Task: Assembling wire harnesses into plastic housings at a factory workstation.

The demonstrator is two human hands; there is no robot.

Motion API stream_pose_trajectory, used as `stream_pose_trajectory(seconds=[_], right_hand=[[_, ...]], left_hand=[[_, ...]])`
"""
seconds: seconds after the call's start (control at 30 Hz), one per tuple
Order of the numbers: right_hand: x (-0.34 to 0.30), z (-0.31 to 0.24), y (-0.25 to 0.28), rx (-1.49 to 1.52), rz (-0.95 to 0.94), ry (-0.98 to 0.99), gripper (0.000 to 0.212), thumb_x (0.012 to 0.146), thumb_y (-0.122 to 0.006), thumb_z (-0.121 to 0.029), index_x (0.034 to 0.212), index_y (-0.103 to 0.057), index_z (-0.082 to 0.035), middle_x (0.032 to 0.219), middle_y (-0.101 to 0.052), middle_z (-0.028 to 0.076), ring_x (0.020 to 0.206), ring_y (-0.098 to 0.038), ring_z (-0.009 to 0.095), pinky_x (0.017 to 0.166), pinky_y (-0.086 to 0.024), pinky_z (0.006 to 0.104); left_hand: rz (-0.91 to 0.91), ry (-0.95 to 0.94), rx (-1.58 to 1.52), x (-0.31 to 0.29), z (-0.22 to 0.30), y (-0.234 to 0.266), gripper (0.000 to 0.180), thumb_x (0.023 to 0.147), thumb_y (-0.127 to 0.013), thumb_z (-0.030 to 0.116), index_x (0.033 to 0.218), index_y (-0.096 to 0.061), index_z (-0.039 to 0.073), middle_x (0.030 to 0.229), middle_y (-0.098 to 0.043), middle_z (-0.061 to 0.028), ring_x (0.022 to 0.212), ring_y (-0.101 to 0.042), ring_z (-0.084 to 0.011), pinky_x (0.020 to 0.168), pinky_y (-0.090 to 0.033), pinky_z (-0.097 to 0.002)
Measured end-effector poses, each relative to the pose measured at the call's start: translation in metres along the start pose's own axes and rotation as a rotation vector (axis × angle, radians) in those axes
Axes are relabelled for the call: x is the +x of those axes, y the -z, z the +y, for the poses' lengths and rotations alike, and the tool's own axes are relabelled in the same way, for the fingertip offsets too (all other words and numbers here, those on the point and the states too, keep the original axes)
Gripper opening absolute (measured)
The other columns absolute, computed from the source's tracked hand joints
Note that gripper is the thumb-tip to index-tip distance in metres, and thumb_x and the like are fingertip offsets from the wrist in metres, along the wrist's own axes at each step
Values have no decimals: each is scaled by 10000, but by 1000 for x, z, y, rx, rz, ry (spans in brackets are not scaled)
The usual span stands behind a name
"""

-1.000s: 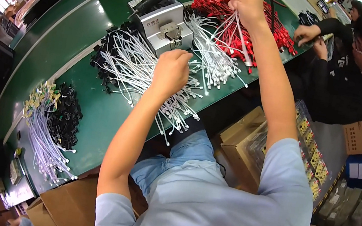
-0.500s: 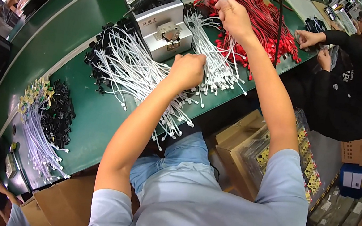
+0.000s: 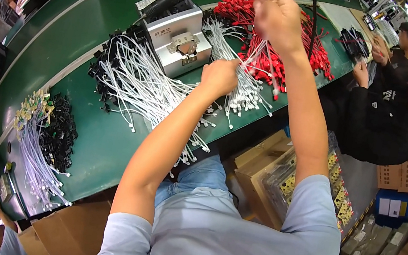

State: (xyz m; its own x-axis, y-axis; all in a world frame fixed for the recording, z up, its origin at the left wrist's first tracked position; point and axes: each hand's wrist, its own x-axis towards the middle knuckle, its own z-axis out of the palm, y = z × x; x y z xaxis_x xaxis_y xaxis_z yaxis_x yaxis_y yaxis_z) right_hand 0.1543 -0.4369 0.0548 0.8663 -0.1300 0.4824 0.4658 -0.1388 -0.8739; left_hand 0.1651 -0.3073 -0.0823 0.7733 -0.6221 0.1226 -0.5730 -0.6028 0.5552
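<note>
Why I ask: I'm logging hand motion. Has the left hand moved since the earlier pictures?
Yes: the left hand has moved to the right, judged against the silver machine.

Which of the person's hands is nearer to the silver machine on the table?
The left. The left hand is close beside the silver machine, at its lower right in the picture; the right hand is farther off, up and right, over the red cables.

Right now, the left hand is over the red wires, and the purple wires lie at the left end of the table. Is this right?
Not quite: the head view shows the left hand over white wires. The purple wires do lie at the left end of the table.
</note>
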Motion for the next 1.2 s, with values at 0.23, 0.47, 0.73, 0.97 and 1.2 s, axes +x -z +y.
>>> stream_pose_trajectory(seconds=[0.23,0.47,0.73,0.97,1.2], right_hand=[[-44,-60,-15,539,-152,-247,274,1028,-465,-292,1048,-562,-36,695,-520,-14,518,-469,65,420,-353,214],[-149,-34,-123,686,-193,-658,289,1013,-500,-290,1009,-563,-8,751,-647,71,656,-661,176,621,-563,285],[-208,-1,-196,484,-182,-471,277,1000,-540,-245,1015,-576,29,887,-693,151,848,-686,200,757,-537,285],[-183,6,-192,933,24,-663,177,911,-619,-63,1067,-593,17,997,-673,168,901,-683,255,801,-578,372],[-186,27,-217,901,19,-745,366,857,-663,9,1193,-518,-1,1031,-653,173,936,-676,270,834,-579,382]], left_hand=[[70,-40,-193,-97,-15,94,327,879,-561,58,1201,-617,38,793,-672,-161,686,-674,-257,684,-531,-355],[-208,138,-1179,-215,-8,117,838,930,-458,626,1451,-297,-11,1344,-476,-192,1098,-616,-267,984,-454,-399],[38,586,-936,-320,-10,89,270,1004,-509,242,896,-577,4,628,-543,-8,518,-506,-84,511,-427,-233],[71,572,-836,-389,-36,120,242,1003,-499,177,844,-562,6,540,-411,20,466,-385,-69,508,-421,-264],[225,686,-322,-426,-64,164,210,927,-619,159,857,-621,-39,590,-438,-30,590,-388,-84,529,-363,-291]])
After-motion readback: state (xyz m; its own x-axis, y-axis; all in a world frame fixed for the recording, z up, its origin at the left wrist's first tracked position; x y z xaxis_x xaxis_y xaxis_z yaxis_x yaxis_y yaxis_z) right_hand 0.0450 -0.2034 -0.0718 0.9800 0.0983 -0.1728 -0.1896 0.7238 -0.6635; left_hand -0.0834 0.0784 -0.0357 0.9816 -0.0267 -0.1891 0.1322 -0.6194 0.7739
